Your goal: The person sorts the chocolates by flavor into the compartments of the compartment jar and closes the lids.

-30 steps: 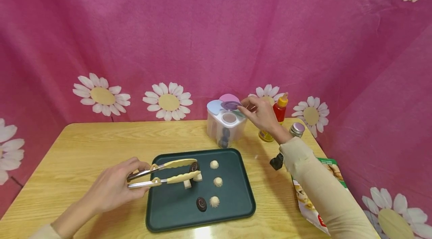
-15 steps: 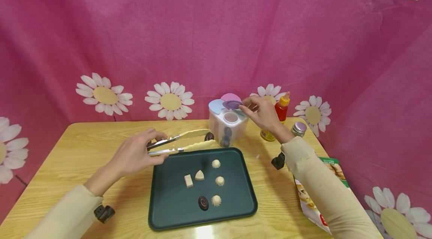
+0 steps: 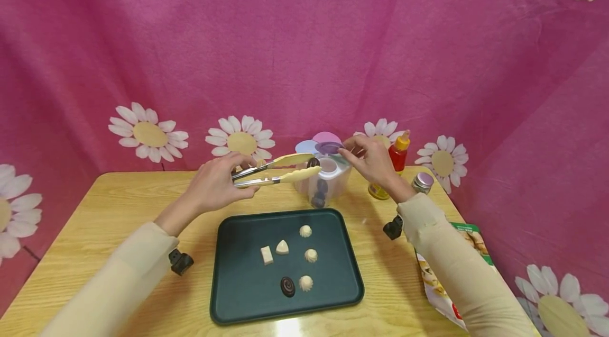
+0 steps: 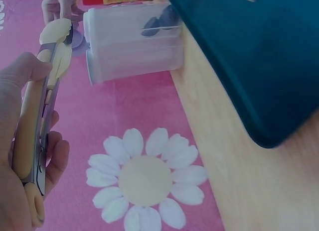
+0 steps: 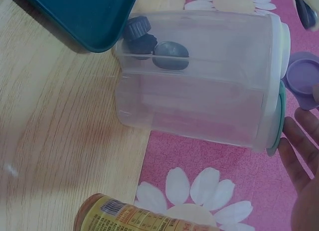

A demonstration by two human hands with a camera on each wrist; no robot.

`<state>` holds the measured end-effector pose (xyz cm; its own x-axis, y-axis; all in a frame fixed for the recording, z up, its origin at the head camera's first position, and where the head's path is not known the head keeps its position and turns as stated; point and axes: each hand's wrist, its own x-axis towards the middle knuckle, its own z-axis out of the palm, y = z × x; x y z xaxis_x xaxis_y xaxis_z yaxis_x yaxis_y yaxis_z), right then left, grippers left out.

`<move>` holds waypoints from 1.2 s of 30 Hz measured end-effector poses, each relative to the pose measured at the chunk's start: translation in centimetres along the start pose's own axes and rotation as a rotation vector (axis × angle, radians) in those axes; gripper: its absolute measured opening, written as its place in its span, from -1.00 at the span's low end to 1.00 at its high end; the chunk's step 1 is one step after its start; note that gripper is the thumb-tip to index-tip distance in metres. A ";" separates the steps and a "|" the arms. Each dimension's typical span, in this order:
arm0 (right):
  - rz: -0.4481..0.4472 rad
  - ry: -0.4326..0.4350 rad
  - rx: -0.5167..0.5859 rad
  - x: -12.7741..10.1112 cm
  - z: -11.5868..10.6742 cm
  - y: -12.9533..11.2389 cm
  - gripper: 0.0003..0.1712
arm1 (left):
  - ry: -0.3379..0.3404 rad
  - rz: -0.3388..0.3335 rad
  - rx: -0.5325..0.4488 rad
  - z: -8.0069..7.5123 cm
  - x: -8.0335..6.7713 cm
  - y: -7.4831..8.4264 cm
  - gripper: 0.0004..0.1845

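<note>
A person's left hand [image 3: 216, 186] grips a pair of cream-tipped metal tongs [image 3: 276, 169], fingers curled round the handles, and the tips pinch a dark round chocolate [image 3: 313, 162] just above the open hole of a clear plastic container [image 3: 323, 178]. The right hand [image 3: 373, 160] pinches the purple flap lid [image 3: 328, 147] on top of that container between thumb and fingertips, holding it raised. Several dark chocolates [image 5: 157, 47] lie at the bottom of one compartment. Nearer the person, a dark green tray [image 3: 238, 300] rests on the wooden table [image 3: 119, 210] and carries one more dark chocolate [image 3: 287, 286] and five pale sweets [image 3: 305, 256]. Behind the right hand stand a red squeeze bottle with a yellow cap [image 3: 397, 151], a yellow-labelled jar [image 3: 376, 191] whose print is too small to read, and a small silver-lidded jar [image 3: 420, 182]. A printed food packet [image 3: 442, 284] lies at the table's right edge. The pink daisy-patterned backdrop [image 3: 285, 51] shows the cream letters "CRYING" at upper right.
</note>
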<state>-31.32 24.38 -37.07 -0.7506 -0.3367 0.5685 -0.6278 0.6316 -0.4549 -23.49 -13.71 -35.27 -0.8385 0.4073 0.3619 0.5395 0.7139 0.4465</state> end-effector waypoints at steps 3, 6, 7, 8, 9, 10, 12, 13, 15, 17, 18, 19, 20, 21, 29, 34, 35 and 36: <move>0.000 -0.001 -0.001 -0.1 0.0 0.1 -0.82 | -0.013 -0.012 -0.004 0.2 1.0 0.4 -0.51; -0.002 0.000 0.008 -0.1 0.0 0.2 -0.83 | -0.028 -0.023 -0.005 0.6 1.7 0.7 -0.51; -0.004 0.001 0.011 -0.1 0.1 0.2 -0.83 | -0.032 -0.025 -0.007 0.7 1.9 0.8 -0.51; -0.008 0.003 0.013 0.0 0.1 0.2 -0.83 | -0.035 -0.029 -0.009 0.8 2.1 0.8 -0.51; -0.010 0.004 0.015 0.0 0.1 0.2 -0.84 | -0.038 -0.031 -0.009 0.9 2.3 0.9 -0.50; -0.011 0.004 0.016 0.0 0.1 0.2 -0.84 | -0.042 -0.034 -0.011 1.0 2.5 0.9 -0.50; -0.014 0.006 0.016 0.0 0.1 0.2 -0.84 | -0.049 -0.038 -0.014 1.3 2.8 1.0 -0.49; -0.014 0.006 0.015 0.0 0.1 0.2 -0.84 | -0.051 -0.041 -0.013 1.4 2.9 1.1 -0.49; -0.012 0.005 0.013 0.0 0.1 0.3 -0.84 | -0.055 -0.045 -0.011 1.5 3.2 1.2 -0.48; -0.010 0.005 0.012 0.0 0.1 0.3 -0.84 | -0.058 -0.044 -0.005 1.7 3.4 1.3 -0.48; -0.008 0.004 0.011 0.0 0.1 0.3 -0.84 | -0.059 -0.042 -0.001 1.8 3.5 1.3 -0.48; -0.006 0.004 0.011 0.0 0.1 0.3 -0.84 | -0.061 -0.040 0.002 1.9 3.6 1.3 -0.48; -0.004 0.003 0.011 0.0 0.1 0.3 -0.84 | -0.063 -0.039 0.001 1.9 3.7 1.3 -0.48; -0.004 0.002 0.009 0.0 0.1 0.3 -0.84 | -0.064 -0.035 0.001 2.0 3.7 1.2 -0.48; -0.006 0.004 0.012 0.0 0.1 0.2 -0.84 | -0.064 -0.022 0.006 2.1 3.9 1.3 -0.46; -0.017 0.010 0.009 -0.1 0.1 0.3 -0.83 | -0.063 -0.026 -0.002 1.8 3.1 1.2 -0.43; -0.015 0.009 0.008 -0.1 0.1 0.3 -0.83 | -0.064 -0.024 -0.001 1.8 2.8 1.1 -0.43; -0.012 0.009 0.007 -0.1 0.1 0.3 -0.83 | -0.065 -0.021 0.002 1.7 2.5 1.0 -0.43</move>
<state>-31.43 24.54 -37.29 -0.7409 -0.3382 0.5803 -0.6386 0.6222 -0.4528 -25.20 -11.04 -35.30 -0.8531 0.4280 0.2985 0.5213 0.7241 0.4516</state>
